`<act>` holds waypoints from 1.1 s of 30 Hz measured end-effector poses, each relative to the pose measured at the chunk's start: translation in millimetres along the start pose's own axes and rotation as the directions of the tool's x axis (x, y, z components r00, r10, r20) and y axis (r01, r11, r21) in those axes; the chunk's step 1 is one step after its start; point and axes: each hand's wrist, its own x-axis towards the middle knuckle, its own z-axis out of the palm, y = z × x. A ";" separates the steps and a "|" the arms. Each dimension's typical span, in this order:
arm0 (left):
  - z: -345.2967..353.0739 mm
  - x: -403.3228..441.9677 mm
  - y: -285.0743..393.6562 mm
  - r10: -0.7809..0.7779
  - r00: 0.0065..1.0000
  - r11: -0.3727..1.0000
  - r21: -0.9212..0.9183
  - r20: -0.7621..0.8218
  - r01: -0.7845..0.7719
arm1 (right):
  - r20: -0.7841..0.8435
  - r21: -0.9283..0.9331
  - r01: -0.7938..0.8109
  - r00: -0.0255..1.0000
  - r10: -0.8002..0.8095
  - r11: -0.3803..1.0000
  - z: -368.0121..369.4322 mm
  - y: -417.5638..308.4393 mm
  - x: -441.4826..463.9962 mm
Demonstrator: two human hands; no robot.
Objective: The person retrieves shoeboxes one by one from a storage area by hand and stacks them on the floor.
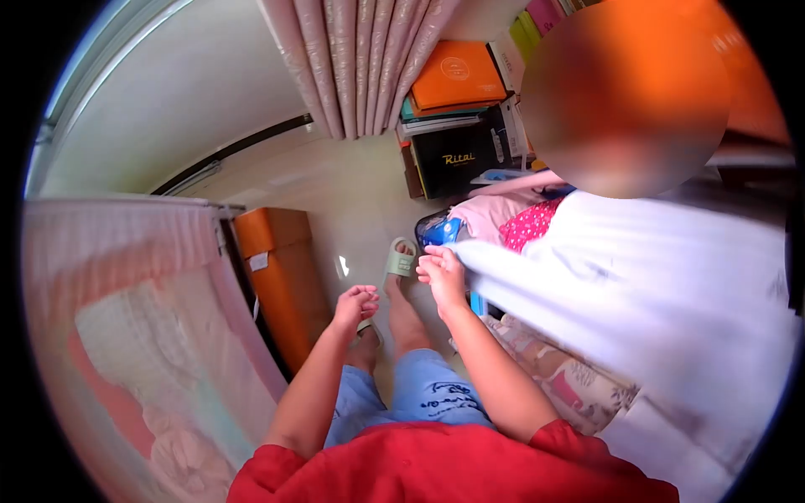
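A white sheet (620, 268) spreads across the right side, blurred by motion. Its narrow end reaches my right hand (442, 272), whose bent fingers are closed on it. My left hand (355, 306) hovers over the floor to the left, apart from the sheet, fingers curled in with nothing visible in them. Below the sheet's near edge lies a patterned cloth (545, 360) with pink and grey shapes. Beyond my right hand are a pink cloth (495, 214), a red dotted cloth (530, 225) and a blue packet (444, 232).
An orange cabinet (285, 277) and a pink-netted bed or crib (126, 335) stand on the left. Pleated pink curtains (356, 59) hang ahead. A black box (457, 157) and an orange box (457, 75) are stacked beyond. My slippered foot (401, 258) rests on the pale floor (352, 184).
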 end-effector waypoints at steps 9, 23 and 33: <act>83.7 216.4 82.7 -0.017 1.000 0.991 0.131 0.001 0.016 | -0.316 0.195 -0.118 0.932 0.176 0.974 -2.9 6.4 204.8; 156.5 489.2 51.9 0.116 0.993 0.965 0.238 0.005 -0.113 | -0.506 0.645 -0.130 0.666 0.549 0.753 -72.0 133.6 468.7; 180.5 440.2 102.5 0.313 0.949 0.705 0.680 -0.041 -0.203 | -0.616 0.539 0.009 0.686 0.387 0.842 -85.8 76.1 416.4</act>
